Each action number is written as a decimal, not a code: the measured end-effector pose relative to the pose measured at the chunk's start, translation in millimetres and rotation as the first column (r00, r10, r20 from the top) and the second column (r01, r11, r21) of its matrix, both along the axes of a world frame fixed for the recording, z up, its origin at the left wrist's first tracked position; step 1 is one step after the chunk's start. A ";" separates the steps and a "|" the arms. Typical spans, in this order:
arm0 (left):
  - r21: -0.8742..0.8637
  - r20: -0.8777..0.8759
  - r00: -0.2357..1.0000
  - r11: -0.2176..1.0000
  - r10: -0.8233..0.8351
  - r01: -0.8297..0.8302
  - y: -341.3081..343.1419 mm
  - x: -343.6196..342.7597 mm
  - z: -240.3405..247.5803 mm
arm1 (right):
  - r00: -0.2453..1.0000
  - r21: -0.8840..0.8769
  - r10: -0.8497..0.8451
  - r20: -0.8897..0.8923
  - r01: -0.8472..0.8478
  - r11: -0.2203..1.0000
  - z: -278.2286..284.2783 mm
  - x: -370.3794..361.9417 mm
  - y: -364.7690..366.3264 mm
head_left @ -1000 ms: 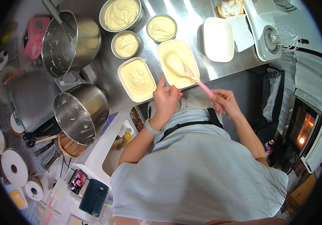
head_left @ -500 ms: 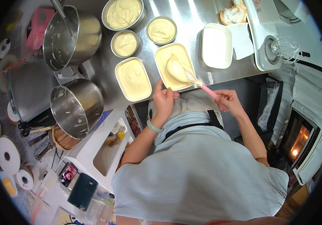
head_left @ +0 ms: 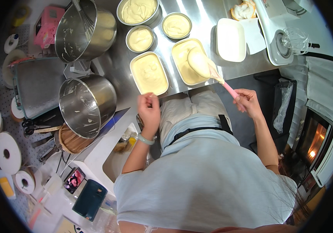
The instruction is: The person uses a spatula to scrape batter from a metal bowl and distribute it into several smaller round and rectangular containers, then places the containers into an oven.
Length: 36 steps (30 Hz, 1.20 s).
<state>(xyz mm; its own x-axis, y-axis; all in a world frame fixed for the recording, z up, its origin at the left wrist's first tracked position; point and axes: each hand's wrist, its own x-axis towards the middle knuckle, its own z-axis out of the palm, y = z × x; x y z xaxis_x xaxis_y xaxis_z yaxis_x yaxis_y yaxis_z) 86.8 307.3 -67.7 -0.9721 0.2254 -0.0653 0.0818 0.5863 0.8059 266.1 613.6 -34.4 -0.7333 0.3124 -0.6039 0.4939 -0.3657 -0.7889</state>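
Pink handle on that spatula, and your right hand has it pinched between thumb and fingers close to the end, so the grip is narrow. It slants from near right to far left, the head sitting over the right rectangular tin with a fat dollop of pale batter on it. I'd guess the spatula itself is light, but the load makes it head-heavy, so sliding your hold toward the neck should help, though the smear there looks slippery. Batter's soft and probably clingy; the head is likely bendy, can't really tell. Your right forearm comes up from the near right, elbow bent. Your left hand is blurry, fingers curled, at the near edge of the left rectangular tin on the steel counter; can't tell if it's touching or gripping anything. Those filled tins look weighty, so hold them by opposite sides.
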 end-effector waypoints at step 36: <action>0.363 0.477 0.878 0.916 -0.023 -0.173 -51.4 -26.2 -44.6 | 0.914 0.970 0.405 0.024 -0.119 0.210 17.2 -64.8 -134.9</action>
